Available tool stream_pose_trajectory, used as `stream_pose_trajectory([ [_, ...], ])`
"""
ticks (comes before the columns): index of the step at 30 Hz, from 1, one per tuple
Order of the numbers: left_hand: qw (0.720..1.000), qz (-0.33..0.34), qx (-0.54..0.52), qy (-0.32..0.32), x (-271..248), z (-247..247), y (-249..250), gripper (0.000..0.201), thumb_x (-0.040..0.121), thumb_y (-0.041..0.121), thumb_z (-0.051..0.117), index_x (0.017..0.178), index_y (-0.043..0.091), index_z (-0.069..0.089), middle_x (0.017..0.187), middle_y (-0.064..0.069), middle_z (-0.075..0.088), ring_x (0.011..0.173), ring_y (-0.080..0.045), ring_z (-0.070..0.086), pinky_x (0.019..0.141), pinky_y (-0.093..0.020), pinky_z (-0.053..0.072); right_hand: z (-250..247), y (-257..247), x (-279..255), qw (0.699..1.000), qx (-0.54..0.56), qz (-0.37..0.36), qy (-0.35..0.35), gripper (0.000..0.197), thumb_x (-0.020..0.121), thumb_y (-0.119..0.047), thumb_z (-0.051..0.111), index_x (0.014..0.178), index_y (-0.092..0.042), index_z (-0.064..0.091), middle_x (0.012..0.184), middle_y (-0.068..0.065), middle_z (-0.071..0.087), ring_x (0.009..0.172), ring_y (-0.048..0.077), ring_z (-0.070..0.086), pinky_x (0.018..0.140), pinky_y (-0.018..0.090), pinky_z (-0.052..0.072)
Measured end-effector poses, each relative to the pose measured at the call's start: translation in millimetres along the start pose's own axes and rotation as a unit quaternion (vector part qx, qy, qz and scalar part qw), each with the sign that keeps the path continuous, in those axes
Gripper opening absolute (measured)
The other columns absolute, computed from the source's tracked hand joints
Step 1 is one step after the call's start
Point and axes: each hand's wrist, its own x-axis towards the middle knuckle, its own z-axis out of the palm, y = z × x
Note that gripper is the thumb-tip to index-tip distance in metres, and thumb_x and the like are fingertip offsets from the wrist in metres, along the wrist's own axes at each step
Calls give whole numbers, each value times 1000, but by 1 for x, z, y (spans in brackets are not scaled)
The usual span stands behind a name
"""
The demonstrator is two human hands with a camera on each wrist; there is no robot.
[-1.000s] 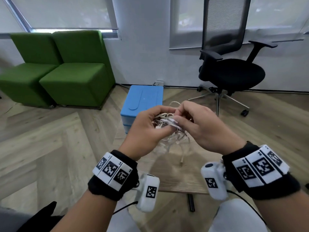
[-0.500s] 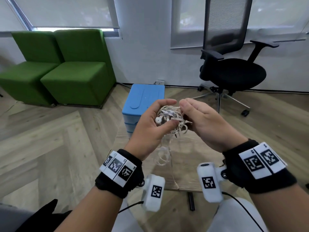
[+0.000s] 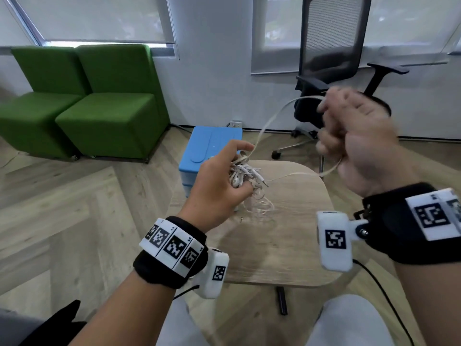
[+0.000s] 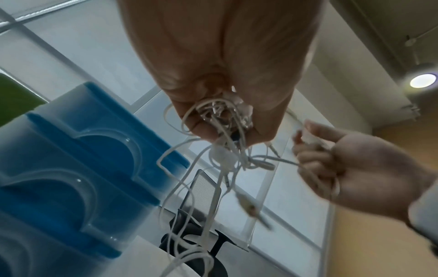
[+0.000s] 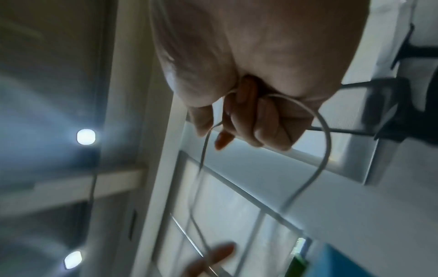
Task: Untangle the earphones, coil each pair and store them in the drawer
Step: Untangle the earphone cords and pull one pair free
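A tangled bundle of white earphones [image 3: 245, 174] is gripped in my left hand [image 3: 219, 181] above the small wooden table [image 3: 287, 245]. Loops and plugs dangle below the fist [image 4: 222, 159]. My right hand [image 3: 359, 138], blurred, is raised to the right and curls its fingers round one white cable [image 3: 277, 116] that arcs from the bundle up to it. In the right wrist view that cable [image 5: 317, 163] loops out of the closed fingers [image 5: 258, 123]. The blue drawer unit [image 3: 212, 148] stands beyond the table; its drawer fronts [image 4: 78, 168] look closed.
A black office chair [image 3: 331, 78] stands behind the table at the right. Two green armchairs [image 3: 82, 106] sit at the left by the window. The floor is wood planks. My knees are below the table's near edge.
My right hand has pulled up and to the right, away from the bundle, drawing a long loop of cable out of the tangle. The left hand stays low, still gripping the bundle.
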Motion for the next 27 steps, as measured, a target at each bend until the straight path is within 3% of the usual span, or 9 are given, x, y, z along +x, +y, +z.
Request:
stream_pose_trajectory([
  [3,998,1,8,57,3,-3,1,55,78,3,71,127,24,56,78,5,58,61,-15,53,66,-29,47,0,34,-11,982,-156,66,-87,41,89,-52,69,89,-11,66,56,-1,30,45,13,21,48,29,14],
  [5,996,9,11,87,4,-4,3,59,79,2,69,131,25,54,80,3,56,60,-19,51,64,-29,47,2,53,-19,939,-253,129,-192,44,78,-56,77,86,-14,70,50,-5,35,40,14,24,42,24,16],
  [7,996,18,17,89,3,-4,7,64,79,1,69,136,26,52,80,3,56,59,-18,51,61,-24,46,6,65,-28,896,-326,144,-266,30,85,-43,79,89,-14,76,45,-14,40,37,5,34,40,16,26],
  [9,995,20,28,91,3,-6,6,66,80,0,69,138,26,51,81,5,57,61,-18,52,61,-23,45,8,70,-32,894,-323,125,-283,23,95,-34,70,88,-14,79,45,-13,37,38,5,34,43,15,28],
  [11,995,13,47,82,4,-10,-1,64,81,1,68,137,25,50,81,6,56,62,-17,53,63,-28,47,5,66,-31,944,-189,128,-238,31,97,-35,63,84,-10,77,48,-3,27,38,11,23,42,25,18],
  [13,996,4,75,37,3,-13,-7,62,84,3,67,137,27,46,83,8,57,64,-15,56,65,-38,51,1,53,-24,981,-24,115,-153,34,97,-33,58,81,-7,73,48,-4,24,38,10,17,47,29,10],
  [17,997,-8,71,-27,-4,-8,-10,65,84,0,64,138,30,40,87,6,57,66,-20,57,66,-49,51,-4,26,-5,992,123,24,-18,32,108,-17,47,89,-6,71,67,6,22,54,11,21,51,24,25],
  [22,1000,-14,-4,-7,-3,-9,-8,81,84,-2,67,150,30,33,84,-4,55,67,-19,53,67,-37,49,-1,32,1,999,33,38,-15,32,109,-19,48,100,-1,73,63,2,45,59,12,49,62,28,38],
  [27,1000,14,13,7,-5,-18,-4,102,82,-2,71,157,38,15,88,-5,57,70,-23,56,73,-40,52,-3,59,-1,985,-130,115,-15,27,102,-4,57,128,-8,66,54,0,48,51,15,52,65,34,47],
])
